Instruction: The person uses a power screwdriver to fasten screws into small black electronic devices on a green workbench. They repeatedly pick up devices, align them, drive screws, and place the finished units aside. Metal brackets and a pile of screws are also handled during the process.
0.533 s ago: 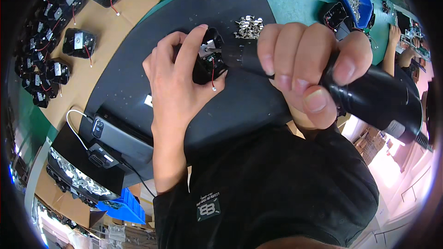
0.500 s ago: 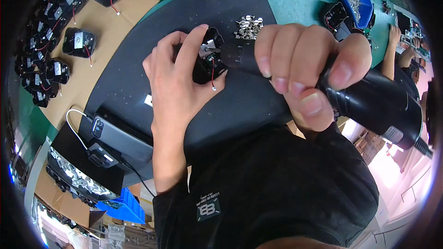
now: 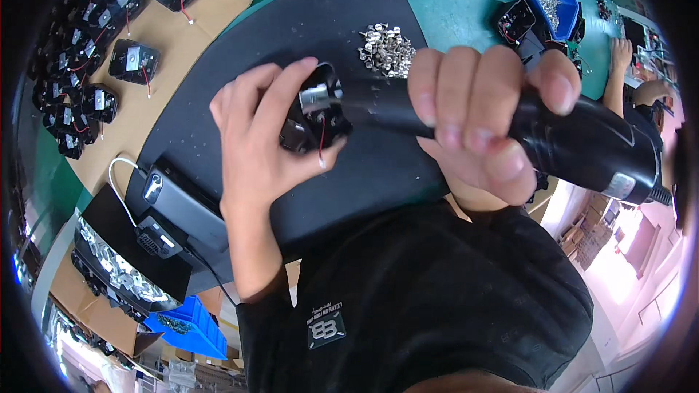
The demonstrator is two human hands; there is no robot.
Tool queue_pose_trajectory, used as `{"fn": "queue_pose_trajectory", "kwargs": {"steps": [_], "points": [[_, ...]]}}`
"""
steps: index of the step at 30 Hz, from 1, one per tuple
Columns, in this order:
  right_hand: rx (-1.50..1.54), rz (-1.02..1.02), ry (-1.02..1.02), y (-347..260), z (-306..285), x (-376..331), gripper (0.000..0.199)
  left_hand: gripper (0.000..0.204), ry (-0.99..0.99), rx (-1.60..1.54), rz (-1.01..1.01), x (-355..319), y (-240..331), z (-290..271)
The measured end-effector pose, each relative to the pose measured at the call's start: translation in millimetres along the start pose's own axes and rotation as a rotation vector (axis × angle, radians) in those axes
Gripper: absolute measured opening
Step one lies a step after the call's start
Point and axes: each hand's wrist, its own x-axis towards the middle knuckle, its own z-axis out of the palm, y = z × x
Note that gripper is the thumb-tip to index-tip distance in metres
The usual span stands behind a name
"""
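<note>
My left hand (image 3: 251, 131) grips a black plastic housing (image 3: 291, 135), thumb on its near side and fingers over its far side. Inside the housing sit a silver metal plate (image 3: 314, 97) and a thin red wire (image 3: 323, 131) with a white connector. My right hand (image 3: 473, 113) is wrapped round a black electric screwdriver (image 3: 582, 138), held almost level. Its nose meets the housing's open side from the right; blur hides the bit, so I cannot tell whether it touches a screw. Just beyond the nose lies a heap of silver screws (image 3: 384, 49) on the dark mat (image 3: 328, 14).
Several similar housings (image 3: 133, 62) stand on cardboard at the left. A grey power bank (image 3: 182, 204) with a white cable lies near my left forearm. A blue bin of small parts (image 3: 550, 1) is at the far right, by another person's hand (image 3: 621, 54).
My left hand and the housing have shifted a little left and toward me, and the housing is tilted differently. The screwdriver has followed left, its rear end raised in the picture. More of the screw heap shows.
</note>
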Motion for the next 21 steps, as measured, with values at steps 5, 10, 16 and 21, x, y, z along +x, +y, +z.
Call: {"fn": "queue_pose_trajectory", "kwargs": {"steps": [5,10,16,21], "points": [[0.089,-0.071,0.073,-24,-12,-8,0.039,0.077,0.140,0.086,-0.131,-39,-30,-16],[-0.072,-0.049,0.169,-13,-26,-15,0.047,0.081,0.257,0.127,-0.299,-58,-36,-19],[-0.081,-0.047,0.246,16,-34,-30,0.046,0.080,0.313,0.189,-0.398,-53,-37,-19],[0.004,-0.029,0.210,15,-33,-31,0.046,0.082,0.319,0.219,-0.373,-46,-36,-15]]}}
